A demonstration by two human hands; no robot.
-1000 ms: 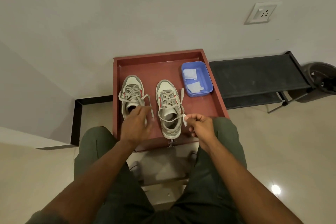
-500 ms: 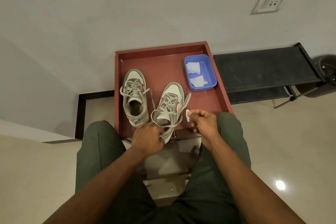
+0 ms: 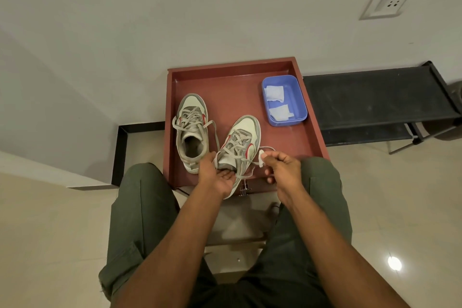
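Note:
Two grey-and-white sneakers with red accents are in a reddish-brown tray (image 3: 307,117). The left sneaker (image 3: 191,130) stands flat on the tray floor. The right sneaker (image 3: 240,147) is tilted, its toe pointing up and to the right, its heel over the tray's near edge. My left hand (image 3: 217,175) grips its heel from below. My right hand (image 3: 281,170) pinches a small white wipe (image 3: 261,157) just right of this sneaker, beside a loose lace.
A blue plastic tub (image 3: 297,102) holding two folded white wipes sits in the tray's far right corner. A black low rack (image 3: 375,97) stands to the right against the wall. My knees in green trousers flank the tray's near edge.
My left hand moved from the left sneaker to the right sneaker's heel and lifted and tilted it toward me. My right hand kept the wipe and stayed beside the shoe.

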